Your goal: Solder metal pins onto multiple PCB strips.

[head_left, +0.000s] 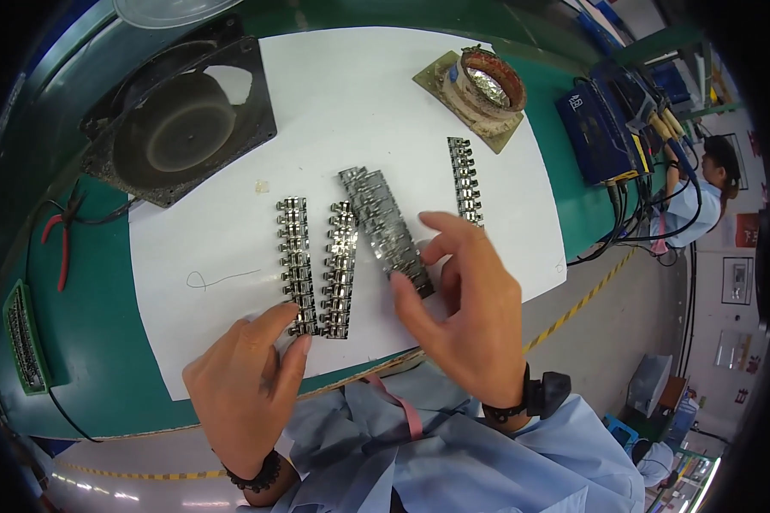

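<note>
Two strips of small circuit boards with shiny metal connectors lie side by side on a white sheet: a left strip and a middle strip. The thumb and index finger of my left hand close on the lower end of the left strip. My right hand holds a pair of overlapping circuit board strips, flat grey side up, between thumb and fingers. These slant beside the middle strip, their upper end close to it. Another strip lies farther right, its lower end close to my right fingers.
A black fan-like housing stands at the far left, with red-handled pliers and a green circuit board near it. A round crusted tin on a square board is at the back right. Beyond are a blue soldering station and a co-worker.
</note>
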Tool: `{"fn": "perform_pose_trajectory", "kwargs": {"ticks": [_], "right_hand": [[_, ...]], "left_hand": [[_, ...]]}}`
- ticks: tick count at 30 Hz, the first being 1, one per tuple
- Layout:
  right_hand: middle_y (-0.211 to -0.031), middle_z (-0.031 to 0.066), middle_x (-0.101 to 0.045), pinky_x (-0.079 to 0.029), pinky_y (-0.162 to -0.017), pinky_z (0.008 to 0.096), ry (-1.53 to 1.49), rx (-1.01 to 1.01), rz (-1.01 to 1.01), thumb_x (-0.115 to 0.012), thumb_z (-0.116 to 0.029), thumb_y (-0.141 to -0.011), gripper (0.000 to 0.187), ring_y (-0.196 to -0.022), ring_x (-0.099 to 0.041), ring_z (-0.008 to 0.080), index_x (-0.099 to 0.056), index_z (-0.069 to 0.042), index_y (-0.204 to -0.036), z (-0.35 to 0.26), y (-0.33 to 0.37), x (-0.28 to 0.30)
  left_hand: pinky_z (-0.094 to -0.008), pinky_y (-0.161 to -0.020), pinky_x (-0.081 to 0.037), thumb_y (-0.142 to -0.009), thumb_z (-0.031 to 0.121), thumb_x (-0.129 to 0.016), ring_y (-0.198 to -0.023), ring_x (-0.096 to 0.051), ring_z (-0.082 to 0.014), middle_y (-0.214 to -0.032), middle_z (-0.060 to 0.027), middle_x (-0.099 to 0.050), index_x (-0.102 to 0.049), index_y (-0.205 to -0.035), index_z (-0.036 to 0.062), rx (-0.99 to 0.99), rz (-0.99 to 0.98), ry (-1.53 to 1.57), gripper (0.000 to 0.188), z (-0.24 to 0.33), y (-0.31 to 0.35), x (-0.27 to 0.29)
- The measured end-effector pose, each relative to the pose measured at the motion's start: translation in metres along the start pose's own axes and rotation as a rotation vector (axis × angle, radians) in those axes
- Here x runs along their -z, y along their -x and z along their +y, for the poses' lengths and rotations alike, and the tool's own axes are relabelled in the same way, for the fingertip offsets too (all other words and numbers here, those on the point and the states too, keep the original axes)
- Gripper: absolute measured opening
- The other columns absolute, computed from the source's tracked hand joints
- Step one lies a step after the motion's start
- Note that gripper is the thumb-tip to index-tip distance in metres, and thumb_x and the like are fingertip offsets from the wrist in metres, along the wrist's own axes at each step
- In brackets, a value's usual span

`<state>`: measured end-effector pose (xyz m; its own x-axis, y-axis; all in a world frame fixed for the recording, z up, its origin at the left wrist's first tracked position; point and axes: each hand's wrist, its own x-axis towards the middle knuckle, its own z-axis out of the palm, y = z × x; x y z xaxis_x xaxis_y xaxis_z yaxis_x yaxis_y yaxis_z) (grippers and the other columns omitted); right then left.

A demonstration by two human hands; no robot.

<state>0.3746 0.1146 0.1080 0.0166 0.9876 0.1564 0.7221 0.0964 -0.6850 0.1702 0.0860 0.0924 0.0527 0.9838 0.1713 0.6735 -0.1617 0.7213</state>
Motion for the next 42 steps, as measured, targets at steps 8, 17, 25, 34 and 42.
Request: {"fn": "perform_pose_trajectory", "kwargs": {"ticks": [8, 17, 25, 34, 42], "right_hand": [[-0.074, 0.0015, -0.055, -0.038, -0.05, 0.0229, 0.169, 0.01, 0.112, -0.07, 0.0, -0.082, 0.029, -0.056, -0.045, 0.0064, -0.058, -0.001, -0.109, 0.024, -0.016, 0.016], [-0.065, 0.0075, -0.058, -0.042, -0.05, 0.0277, 0.032, -0.092, 0.158, -0.068, -0.004, -0.086, 0.026, -0.053, -0.053, 0.0143, -0.055, 0.0, -0.107, 0.026, -0.025, 0.034], [-0.068, 0.0059, -0.06, -0.043, -0.051, 0.0256, -0.455, -0.271, -0.081, -0.07, -0.002, -0.085, 0.025, -0.054, -0.054, 0.0119, -0.056, -0.002, -0.106, 0.007, -0.015, 0.033], [-0.082, 0.004, -0.063, -0.041, -0.054, 0.0217, -0.092, -0.082, -0.154, -0.077, -0.005, -0.08, 0.035, -0.067, -0.054, 0.008, -0.061, -0.004, -0.111, 0.013, -0.009, 0.022], [-0.096, 0.0092, -0.061, -0.045, -0.058, 0.0276, 0.071, 0.247, -0.132, -0.081, -0.006, -0.073, 0.054, -0.077, -0.054, 0.016, -0.059, -0.007, -0.122, 0.01, -0.008, 0.014]], "left_hand": [[-0.0293, -0.046, -0.035, -0.074, 0.006, -0.078, -0.046, -0.046, -0.0149, -0.061, -0.0026, -0.052, -0.067, -0.102, 0.0084, -0.015, -0.022, -0.082, 0.031, 0.0, 0.001, 0.003], [-0.0293, -0.046, -0.035, -0.074, 0.006, -0.078, -0.046, -0.046, -0.0151, -0.062, -0.002, -0.052, -0.067, -0.101, 0.0084, -0.01, -0.003, -0.061, 0.029, 0.0, 0.002, 0.003], [-0.0276, -0.046, -0.028, -0.072, -0.004, -0.075, -0.048, -0.038, -0.0124, -0.064, -0.0059, -0.051, -0.067, -0.102, 0.0023, -0.017, -0.001, -0.028, 0.031, 0.0, 0.001, 0.001], [-0.0274, -0.046, -0.028, -0.072, -0.004, -0.075, -0.048, -0.038, -0.0123, -0.063, -0.0059, -0.05, -0.067, -0.103, 0.0028, -0.015, -0.014, -0.024, 0.032, -0.001, 0.002, 0.002], [-0.0296, -0.045, -0.034, -0.074, 0.005, -0.078, -0.046, -0.045, -0.0152, -0.06, -0.0027, -0.05, -0.067, -0.102, 0.0088, 0.019, 0.0, -0.042, 0.031, 0.0, 0.001, 0.002]]}}
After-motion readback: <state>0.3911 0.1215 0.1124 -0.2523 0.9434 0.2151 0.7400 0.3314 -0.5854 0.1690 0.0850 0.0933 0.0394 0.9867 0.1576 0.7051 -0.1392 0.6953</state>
